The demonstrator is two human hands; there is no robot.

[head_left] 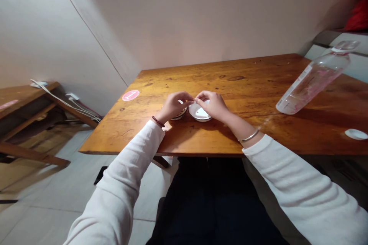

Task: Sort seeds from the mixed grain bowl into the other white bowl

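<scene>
My left hand (176, 104) and my right hand (213, 103) meet fingertip to fingertip just above two small bowls. Both hands are closed in a pinch; whatever lies between the fingertips is too small to make out. Under my left hand stands one bowl (180, 116), mostly covered, with something brownish inside. The other bowl (201, 119), white with a dark rim, sits beside it, partly below my right hand, and a few tiny dark bits lie in it.
A clear bottle with a pink label (312, 80) stands on the wooden table (253, 80) at the right. Near the right edge lies a white lid-like disc (356, 134). A pink round sticker (130, 95) marks the left side. Another table (28, 111) with cables is farther left.
</scene>
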